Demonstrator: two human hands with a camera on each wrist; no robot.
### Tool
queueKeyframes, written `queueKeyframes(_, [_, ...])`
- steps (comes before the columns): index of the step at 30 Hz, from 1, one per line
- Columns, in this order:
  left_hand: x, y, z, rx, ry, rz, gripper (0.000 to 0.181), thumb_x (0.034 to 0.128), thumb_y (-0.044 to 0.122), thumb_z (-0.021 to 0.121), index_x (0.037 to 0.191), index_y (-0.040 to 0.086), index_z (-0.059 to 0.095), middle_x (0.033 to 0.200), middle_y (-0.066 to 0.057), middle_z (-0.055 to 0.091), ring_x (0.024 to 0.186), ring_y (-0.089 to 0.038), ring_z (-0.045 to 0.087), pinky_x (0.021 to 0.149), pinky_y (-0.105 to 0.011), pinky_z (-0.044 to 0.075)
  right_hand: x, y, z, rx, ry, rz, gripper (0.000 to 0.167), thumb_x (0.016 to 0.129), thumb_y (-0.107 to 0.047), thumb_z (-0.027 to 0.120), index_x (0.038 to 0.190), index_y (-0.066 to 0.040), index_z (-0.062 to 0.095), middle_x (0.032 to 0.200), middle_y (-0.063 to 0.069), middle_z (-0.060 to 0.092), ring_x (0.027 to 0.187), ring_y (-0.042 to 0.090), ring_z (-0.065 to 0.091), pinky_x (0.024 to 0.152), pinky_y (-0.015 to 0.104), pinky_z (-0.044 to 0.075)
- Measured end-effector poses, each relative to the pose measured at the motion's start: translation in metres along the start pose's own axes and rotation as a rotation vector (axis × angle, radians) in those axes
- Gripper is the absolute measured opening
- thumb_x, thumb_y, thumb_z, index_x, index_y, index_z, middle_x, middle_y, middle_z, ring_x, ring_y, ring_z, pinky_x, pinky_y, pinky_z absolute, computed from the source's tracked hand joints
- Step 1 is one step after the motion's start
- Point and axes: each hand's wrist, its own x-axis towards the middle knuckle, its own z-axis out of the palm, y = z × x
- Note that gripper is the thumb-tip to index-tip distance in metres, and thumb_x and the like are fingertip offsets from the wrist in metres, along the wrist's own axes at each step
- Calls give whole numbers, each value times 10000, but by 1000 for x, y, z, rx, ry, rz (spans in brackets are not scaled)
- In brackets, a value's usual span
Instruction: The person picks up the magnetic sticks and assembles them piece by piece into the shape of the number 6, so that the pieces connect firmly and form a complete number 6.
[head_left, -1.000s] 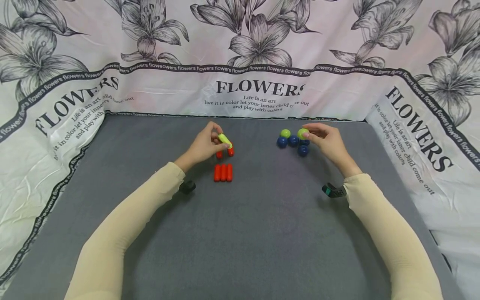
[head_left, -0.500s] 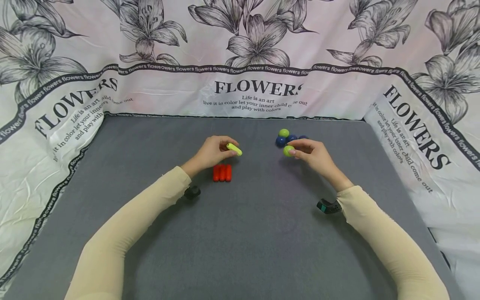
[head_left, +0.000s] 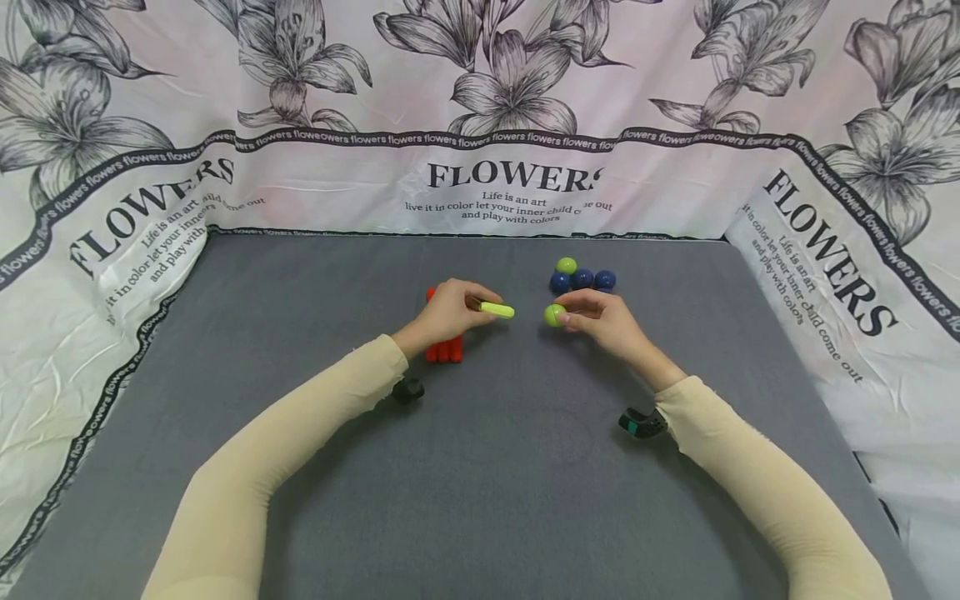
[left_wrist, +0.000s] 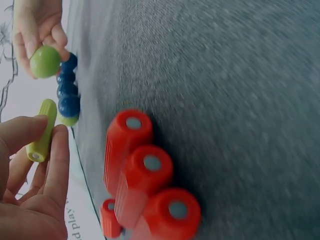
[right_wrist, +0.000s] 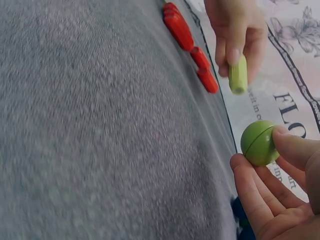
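My left hand [head_left: 452,308] pinches a yellow-green rod [head_left: 497,310] between thumb and fingers, above the table; one end points right. My right hand [head_left: 606,323] pinches a green ball [head_left: 554,315] at thumb and fingertips. A narrow gap separates rod and ball. Three red rods [head_left: 444,350] lie side by side below my left hand, which partly covers them. In the left wrist view, the red rods [left_wrist: 177,210] have round grey discs in their ends. Behind my right hand stand several blue balls [head_left: 582,279] and another green ball [head_left: 566,266].
A grey cloth covers the table [head_left: 480,483]. White flower-printed fabric [head_left: 517,187] rises along the back and sides. Further red rods [right_wrist: 206,80] lie behind my left hand, seen in the right wrist view. Each wrist carries a dark camera band [head_left: 642,423].
My left hand has carried the yellow-green rod right, away from above the back red rods. My right hand has brought the green ball left and nearer, away from the blue balls.
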Motion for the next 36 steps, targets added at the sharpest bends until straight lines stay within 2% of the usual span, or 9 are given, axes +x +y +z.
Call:
queueKeyframes(4, [4, 1, 7, 5, 13, 6, 265, 855, 114, 777, 1119, 119, 757, 1175, -87, 725, 987, -228, 691, 828, -307, 582, 2, -2, 6, 54, 0, 17, 349, 937, -126, 685, 1239, 35, 616, 1151, 68, 680, 897, -21, 690, 836, 297, 609])
queueKeyframes(11, [9, 6, 14, 35, 37, 6, 261, 841, 132, 794, 1099, 124, 763, 1127, -69, 739, 939, -208, 680, 803, -289, 575, 5, -4, 12, 91, -19, 31, 371, 951, -165, 672, 1273, 4, 597, 1250, 187, 630, 943, 7, 684, 852, 276, 603])
queueKeyframes(22, [13, 12, 20, -19, 13, 7, 257, 843, 100, 786, 1098, 92, 754, 1124, -77, 736, 904, -201, 665, 795, -272, 569, 8, -3, 14, 136, -15, 44, 379, 959, -157, 658, 1286, 16, 580, 1163, 19, 656, 955, 19, 684, 858, 286, 603])
queueKeyframes(30, [16, 12, 26, 34, 5, 17, 249, 849, 126, 785, 1094, 95, 754, 1097, -61, 741, 884, -179, 654, 782, -252, 556, 7, -1, 13, 128, -53, 71, 417, 967, -160, 648, 1336, 7, 550, 1322, 186, 593, 981, 17, 672, 886, 292, 596])
queueKeyframes(36, [15, 16, 28, 67, -19, 16, 243, 858, 122, 775, 1097, 84, 748, 1080, -67, 736, 863, -190, 631, 746, -252, 541, 7, 3, 13, 44, -55, 111, 431, 920, -173, 714, 1318, -56, 598, 1288, 175, 610, 946, 12, 670, 841, 225, 585])
